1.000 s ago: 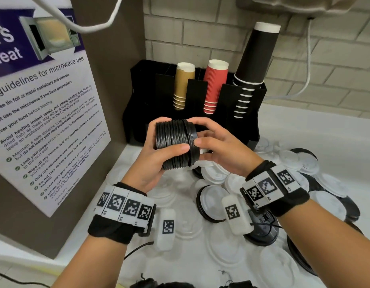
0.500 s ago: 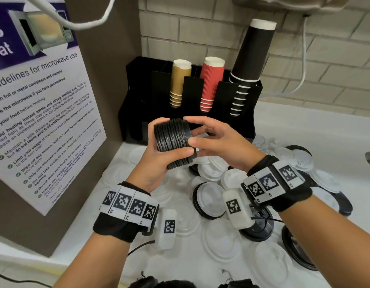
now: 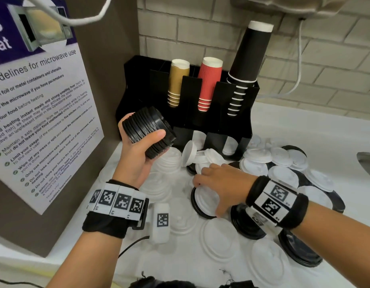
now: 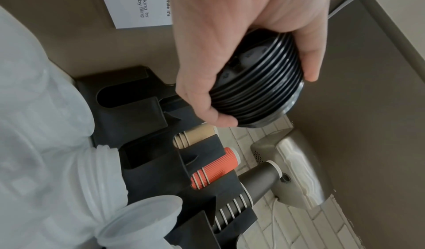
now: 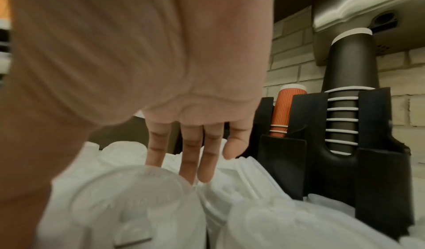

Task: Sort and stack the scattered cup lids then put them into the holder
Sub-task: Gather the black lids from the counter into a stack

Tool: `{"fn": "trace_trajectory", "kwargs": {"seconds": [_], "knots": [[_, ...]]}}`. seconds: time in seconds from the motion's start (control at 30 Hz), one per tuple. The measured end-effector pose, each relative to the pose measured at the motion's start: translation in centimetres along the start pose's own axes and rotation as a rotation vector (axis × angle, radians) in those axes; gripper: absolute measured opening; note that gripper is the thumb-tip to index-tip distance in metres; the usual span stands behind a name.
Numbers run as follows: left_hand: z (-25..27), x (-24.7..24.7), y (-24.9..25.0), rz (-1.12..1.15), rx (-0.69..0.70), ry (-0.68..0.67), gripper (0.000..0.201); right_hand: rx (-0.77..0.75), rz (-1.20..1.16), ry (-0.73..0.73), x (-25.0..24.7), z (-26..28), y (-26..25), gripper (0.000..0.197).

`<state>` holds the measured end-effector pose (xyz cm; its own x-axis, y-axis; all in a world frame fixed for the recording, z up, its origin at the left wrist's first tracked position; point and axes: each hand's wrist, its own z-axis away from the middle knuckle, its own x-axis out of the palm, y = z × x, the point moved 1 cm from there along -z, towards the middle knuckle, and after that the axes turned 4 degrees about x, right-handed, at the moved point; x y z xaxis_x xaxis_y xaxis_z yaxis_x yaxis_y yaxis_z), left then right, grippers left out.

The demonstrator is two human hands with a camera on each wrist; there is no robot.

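The left hand [image 3: 138, 156] grips the black lid stack [image 3: 147, 133] on its side, while the right hand [image 3: 216, 183], fingers straight, reaches down onto the loose white lids [image 3: 202, 157] directly beneath it.

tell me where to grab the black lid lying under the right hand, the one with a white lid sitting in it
Judging from the head view, take the black lid by its rim, from above. It lies flat on the counter with only a thin raised edge showing around the white lid, so opposite sides of that edge are likely the only purchase. The right hand is already spread over it.
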<state>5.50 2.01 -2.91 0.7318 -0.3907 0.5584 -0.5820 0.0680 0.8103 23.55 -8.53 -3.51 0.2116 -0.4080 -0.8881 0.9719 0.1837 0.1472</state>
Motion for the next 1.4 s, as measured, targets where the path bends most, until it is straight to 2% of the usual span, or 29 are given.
{"fn": "trace_trajectory", "kwargs": {"seconds": [0.07, 0.13, 0.23, 0.3, 0.37, 0.5, 0.6, 0.73, 0.8, 0.87, 1.03, 1.13, 1.23, 1.4], "knots": [[0.0, 0.0, 0.1, -0.001, 0.002, -0.013, 0.069, 0.004, -0.009, -0.006, -0.1, -0.1, -0.1, 0.074], [0.1, 0.1, 0.2, -0.001, 0.001, -0.021, 0.07, 0.015, -0.14, 0.013, -1.0, -0.2, -0.1, 0.073], [0.2, 0.2, 0.4, 0.009, 0.008, -0.03, 0.077, 0.0, -0.342, 0.18, -3.5, -0.9, -0.2, 0.078], [0.3, 0.2, 0.4, 0.011, 0.011, -0.033, 0.081, 0.005, -0.361, 0.267, -4.6, -1.3, -0.3, 0.078], [0.4, 0.1, 0.5, 0.007, 0.008, -0.029, 0.08, -0.005, -0.315, 0.228, -4.6, -1.3, -0.2, 0.074], [0.6, 0.0, 0.5, 0.001, 0.001, -0.025, 0.071, 0.014, -0.169, -0.005, -1.7, -0.5, -0.5, 0.076], [0.8, 0.1, 0.3, 0.007, 0.01, -0.031, 0.066, 0.053, 0.008, 0.019, 0.6, -0.3, -0.8, 0.084], [0.8, 0.6, 0.0, 0.004, 0.016, -0.055, 0.064, 0.095, -0.022, 0.089, 1.7, -0.2, -0.6, 0.085], [0.8, 0.8, -0.2, 0.0, 0.016, -0.069, 0.064, 0.101, -0.138, 0.093, 1.5, 0.0, -0.2, 0.079], [0.8, 1.0, -0.5, 0.002, 0.01, -0.082, 0.063, 0.102, -0.352, 0.136, 0.6, 0.5, 0.7, 0.069], [1.0, 2.1, -1.2, 0.005, -0.035, -0.136, 0.072, 0.015, -1.04, 0.445, -3.0, 2.5, 3.2, 0.055], [1.2, 2.9, -1.7, -0.016, -0.051, -0.182, 0.077, -0.006, -1.385, 0.55, -4.0, 3.0, 3.0, 0.049], [1.4, 3.7, -2.0, -0.04, -0.044, -0.229, 0.079, -0.028, -1.503, 0.61, -4.3, 3.0, 2.0, 0.047], [1.4, 3.9, -2.3, -0.053, -0.054, -0.257, 0.078, -0.016, -1.499, 0.619, -4.4, 2.9, 1.8, 0.046]]}}
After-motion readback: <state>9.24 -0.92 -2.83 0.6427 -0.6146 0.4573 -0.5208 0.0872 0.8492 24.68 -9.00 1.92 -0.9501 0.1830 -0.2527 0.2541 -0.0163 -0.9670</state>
